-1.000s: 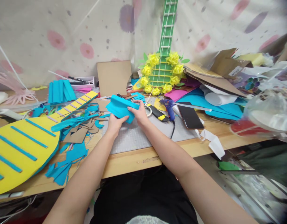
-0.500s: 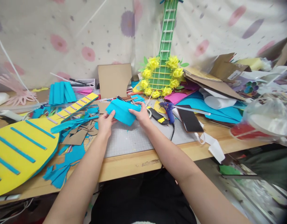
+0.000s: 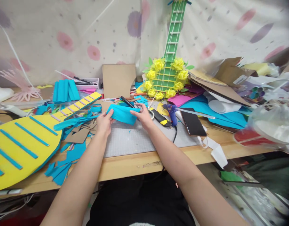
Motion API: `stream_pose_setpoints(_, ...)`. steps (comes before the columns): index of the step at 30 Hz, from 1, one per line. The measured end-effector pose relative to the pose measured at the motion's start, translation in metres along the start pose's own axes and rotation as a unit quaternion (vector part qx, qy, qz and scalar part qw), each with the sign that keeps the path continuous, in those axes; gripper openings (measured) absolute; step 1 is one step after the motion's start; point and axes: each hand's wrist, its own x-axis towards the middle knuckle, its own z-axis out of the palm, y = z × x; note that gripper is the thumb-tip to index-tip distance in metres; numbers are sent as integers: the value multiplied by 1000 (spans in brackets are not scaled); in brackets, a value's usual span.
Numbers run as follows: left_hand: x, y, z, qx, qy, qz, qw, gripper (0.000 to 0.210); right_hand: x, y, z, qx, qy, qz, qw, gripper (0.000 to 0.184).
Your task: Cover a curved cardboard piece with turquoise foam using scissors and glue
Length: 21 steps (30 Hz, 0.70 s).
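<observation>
A piece of blue crepe paper [image 3: 122, 115] is stretched between my two hands above the grey cutting mat [image 3: 130, 142]. My left hand [image 3: 105, 121] pinches its left end, thumb on top. On the other end, my right hand [image 3: 143, 116] grips the paper's right edge with thumb and fingers. The sheet looks like a band, its upper part folded over. Just behind the hands lie a black pen [image 3: 126, 102] and a roll of tape [image 3: 151, 114]. A black-and-yellow utility knife [image 3: 161, 118] is right of my right hand.
A yellow paper guitar [image 3: 22, 147] and blue paper scraps [image 3: 64, 163] lie at left. Behind stands a green guitar with yellow flowers [image 3: 166, 78]. A blue glue gun [image 3: 172, 114], a phone [image 3: 193, 123] and a bagged tub [image 3: 257, 128] are at right.
The blue crepe paper has gone from a broader, open sheet to a narrower folded band. Both hands keep hold of it. The view has shifted slightly.
</observation>
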Motion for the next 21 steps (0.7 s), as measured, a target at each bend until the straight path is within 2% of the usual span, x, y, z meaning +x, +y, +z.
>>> stream_pose_setpoints(4,1,4,-1,2,-20,-25,999,29,3,3,-2,22,-6,15,1000,60)
stream_pose_setpoints(9,3,5,-3,-5,10,-29,1000,24,1,-1,-2,44,-9,11,999,62)
stream_pose_setpoints(16,5,6,-3,-38,47,-21,998,14,-3,-2,3,77,-56,43,994,60)
stream_pose_setpoints(21,5,6,-4,-21,15,-10,1000,26,0,-4,1,65,-29,47,996,62)
